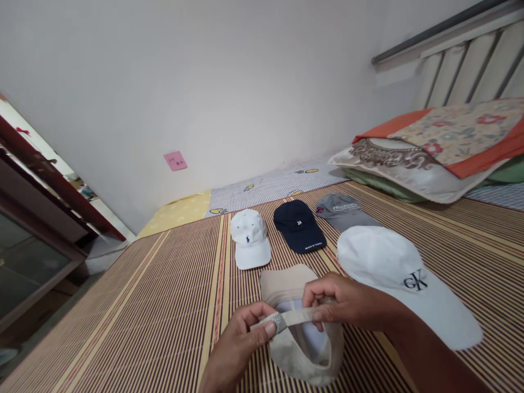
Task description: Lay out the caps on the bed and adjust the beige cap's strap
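A beige baseball cap [289, 281] lies upside down on the striped mat, its brim pointing away from me and its inside showing. At its back strap [298, 316], my left hand [245, 338] pinches the end with the metal buckle [279, 323] between thumb and fingers. My right hand [335, 300] grips the same strap a little to the right, fingers closed round it. Close to my right forearm rests a white cap with black CK letters [380, 262]. Beyond the beige cap sit a small white cap [250, 234], a navy cap [297, 224] and a grey cap [344, 210].
The striped bamboo mat [135, 305] covers the bed. Pillows [409, 169] under an orange floral cloth [462, 131] are piled at the right, below a radiator [470, 65]. A pink note [175, 160] is on the wall. A glass-fronted cabinet [33, 262] stands left.
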Demonstrator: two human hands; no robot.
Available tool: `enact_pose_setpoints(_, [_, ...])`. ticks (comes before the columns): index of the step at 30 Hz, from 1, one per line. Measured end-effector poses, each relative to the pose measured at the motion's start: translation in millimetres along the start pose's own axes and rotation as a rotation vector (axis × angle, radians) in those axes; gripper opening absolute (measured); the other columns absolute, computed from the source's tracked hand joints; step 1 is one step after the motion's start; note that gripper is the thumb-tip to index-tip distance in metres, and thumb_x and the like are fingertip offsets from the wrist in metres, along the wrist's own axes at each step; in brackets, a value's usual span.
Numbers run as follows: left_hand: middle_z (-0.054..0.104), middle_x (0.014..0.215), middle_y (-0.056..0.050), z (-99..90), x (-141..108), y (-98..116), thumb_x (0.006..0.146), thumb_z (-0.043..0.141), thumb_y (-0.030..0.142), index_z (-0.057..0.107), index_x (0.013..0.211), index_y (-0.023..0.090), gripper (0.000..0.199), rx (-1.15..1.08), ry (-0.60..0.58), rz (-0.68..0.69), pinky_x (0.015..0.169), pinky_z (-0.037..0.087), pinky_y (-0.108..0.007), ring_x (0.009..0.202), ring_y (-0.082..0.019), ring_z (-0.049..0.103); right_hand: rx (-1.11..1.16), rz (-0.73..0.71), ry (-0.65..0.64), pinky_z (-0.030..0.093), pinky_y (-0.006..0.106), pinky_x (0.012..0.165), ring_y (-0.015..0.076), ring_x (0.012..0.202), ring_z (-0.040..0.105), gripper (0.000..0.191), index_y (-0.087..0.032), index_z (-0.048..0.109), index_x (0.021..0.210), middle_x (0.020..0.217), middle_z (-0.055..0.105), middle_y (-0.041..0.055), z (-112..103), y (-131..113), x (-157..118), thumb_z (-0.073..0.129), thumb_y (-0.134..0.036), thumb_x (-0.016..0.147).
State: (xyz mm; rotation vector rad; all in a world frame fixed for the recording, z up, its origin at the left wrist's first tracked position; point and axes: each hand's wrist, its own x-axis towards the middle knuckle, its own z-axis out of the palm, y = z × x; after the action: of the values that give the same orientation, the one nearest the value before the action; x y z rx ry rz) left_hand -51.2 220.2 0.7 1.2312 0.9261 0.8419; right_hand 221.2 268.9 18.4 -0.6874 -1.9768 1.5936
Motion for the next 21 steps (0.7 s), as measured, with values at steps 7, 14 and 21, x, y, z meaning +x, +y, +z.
enact_pose_setpoints(7, [0.049,0.071,0.003,0.7,0,0,0.087,0.071,0.056,0.064,0.081,0.016,0.041,0.083,-0.033,0.024,0.063,0.027,-0.028,0.067,-0.013,0.039,0.116,-0.026,-0.005,0.041,0.023,0.060,0.0134,0.064,0.060,0.037,-0.015,0.071,0.082,0.070,0.071,0.0023,1,8,3,0.075,-0.051,0.088])
enact_pose_setpoints(14, [0.048,0.071,0.003,6.5,-3,3,0.091,0.066,0.053,0.061,0.080,0.017,0.039,0.116,0.003,0.012,0.063,0.028,-0.028,0.067,-0.013,0.038,0.157,-0.044,-0.011,0.042,0.023,0.061,0.0132,0.064,0.060,0.034,-0.015,0.069,0.082,0.070,0.070,0.0017,1,14,5,0.073,-0.048,0.090])
enact_pose_setpoints(21, [0.047,0.070,0.003,8.7,-1,2,0.092,0.065,0.052,0.058,0.076,0.018,0.039,0.087,0.031,0.035,0.063,0.030,-0.026,0.067,-0.012,0.037,0.167,-0.035,-0.014,0.040,0.023,0.060,0.0120,0.063,0.058,0.033,-0.016,0.068,0.081,0.070,0.070,0.0008,1,14,5,0.073,-0.047,0.090])
